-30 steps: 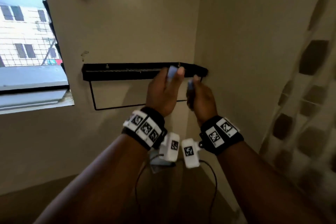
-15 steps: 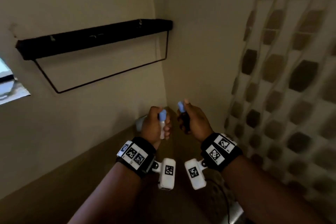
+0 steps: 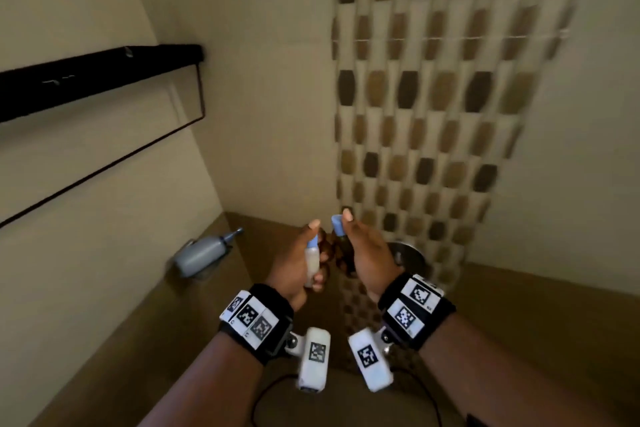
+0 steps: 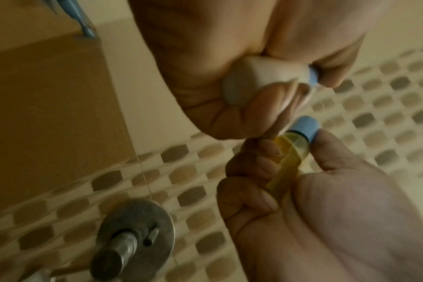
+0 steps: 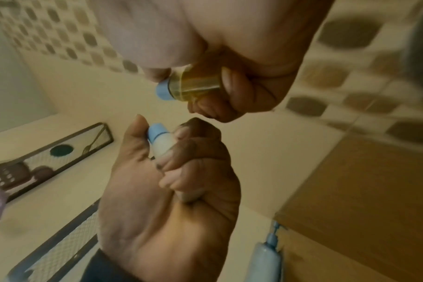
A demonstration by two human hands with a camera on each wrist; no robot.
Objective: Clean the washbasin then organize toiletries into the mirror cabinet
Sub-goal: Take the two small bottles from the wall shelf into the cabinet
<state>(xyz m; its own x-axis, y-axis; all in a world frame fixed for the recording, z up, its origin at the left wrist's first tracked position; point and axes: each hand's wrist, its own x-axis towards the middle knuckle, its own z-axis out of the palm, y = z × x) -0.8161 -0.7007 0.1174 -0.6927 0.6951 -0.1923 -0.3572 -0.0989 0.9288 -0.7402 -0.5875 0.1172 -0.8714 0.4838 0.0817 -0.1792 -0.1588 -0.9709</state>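
Both hands have dropped from the black wall shelf (image 3: 97, 74) to lower centre; left hand (image 3: 298, 260) clasps a small white blue-capped bottle (image 3: 311, 262), right hand (image 3: 363, 253) a small amber blue-capped bottle (image 4: 290, 152). Light, smooth, likely slippery; grip mid-body.

Hands: two, a left hand (image 3: 298, 262) and a right hand (image 3: 363, 253), each wearing one wristband with square printed markers.

Small bottles with blue caps: two. One white bottle (image 3: 311, 262) in the left hand; one bottle of yellow liquid (image 4: 287, 154) in the right hand.

Pump dispensers: one, a blue-grey pump bottle (image 3: 202, 253), against the wall.

Wall shelves: one black wire shelf (image 3: 100, 76).

Round metal wall fittings: one (image 4: 135, 234).

Items on the shelf, seen from below in the right wrist view: blurred, count uncertain.
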